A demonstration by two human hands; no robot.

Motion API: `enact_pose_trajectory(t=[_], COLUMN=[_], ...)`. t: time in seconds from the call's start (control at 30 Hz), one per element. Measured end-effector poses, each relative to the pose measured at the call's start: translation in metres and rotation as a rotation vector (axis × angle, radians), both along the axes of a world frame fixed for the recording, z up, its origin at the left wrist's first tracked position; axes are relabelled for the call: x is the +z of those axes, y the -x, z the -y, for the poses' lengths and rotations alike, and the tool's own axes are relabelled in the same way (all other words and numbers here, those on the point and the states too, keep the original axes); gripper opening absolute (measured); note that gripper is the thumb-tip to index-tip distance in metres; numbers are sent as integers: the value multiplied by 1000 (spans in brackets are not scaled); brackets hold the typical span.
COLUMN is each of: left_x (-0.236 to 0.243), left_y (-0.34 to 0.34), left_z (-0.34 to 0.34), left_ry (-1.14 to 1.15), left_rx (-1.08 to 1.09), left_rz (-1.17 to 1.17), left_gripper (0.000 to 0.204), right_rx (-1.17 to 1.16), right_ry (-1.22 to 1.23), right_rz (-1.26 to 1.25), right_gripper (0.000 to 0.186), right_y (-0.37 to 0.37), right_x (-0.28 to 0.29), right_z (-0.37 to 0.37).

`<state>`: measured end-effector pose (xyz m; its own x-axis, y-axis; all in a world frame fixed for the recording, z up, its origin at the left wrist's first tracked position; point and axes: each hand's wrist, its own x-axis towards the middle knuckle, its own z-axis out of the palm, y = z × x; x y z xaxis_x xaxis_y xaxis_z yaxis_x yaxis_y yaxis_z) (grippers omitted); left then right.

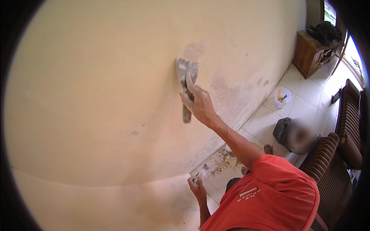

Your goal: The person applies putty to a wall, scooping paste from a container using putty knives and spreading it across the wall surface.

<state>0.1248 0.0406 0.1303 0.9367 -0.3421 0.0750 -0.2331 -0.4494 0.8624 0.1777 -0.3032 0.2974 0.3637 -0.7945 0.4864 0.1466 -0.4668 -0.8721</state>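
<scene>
My right hand (pixel 196 100) grips a wide putty knife (pixel 187 67), its metal blade flat against the cream wall (pixel 96 84) just below a rough, flaking patch (pixel 194 50). Another patch of worn paint (pixel 223 92) lies to the right of it. Low down near the foot of the wall, my left hand (pixel 196 186) holds a smaller scraper (pixel 203 171) with its blade pointing up.
Plaster crumbs (pixel 227 161) lie on the tiled floor (pixel 293 106) by my bare foot (pixel 268 149). Rightward are a white bucket (pixel 281 100) with tools, a dark bundle (pixel 281 129) beside a blurred shape, striped armchairs (pixel 323 158) and a wooden cabinet (pixel 306 57) topped with black cloth.
</scene>
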Motion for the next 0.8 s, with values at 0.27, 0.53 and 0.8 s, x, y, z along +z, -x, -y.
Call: enact_pose_trajectory(t=[0.27, 0.53, 0.8], left_x=[7, -3, -19], left_y=[4, 11, 19], left_z=[6, 8, 11], left_ry=[-25, -61, -39], left_rx=[15, 22, 102], left_rz=[-3, -1, -49], left_gripper=[22, 25, 23], right_rx=[-149, -166, -18], right_ry=[365, 571, 632], right_rz=[-42, -217, -364], right_gripper=[62, 61, 58], right_y=[46, 21, 91], right_x=[-37, -66, -72], right_z=[64, 97, 93])
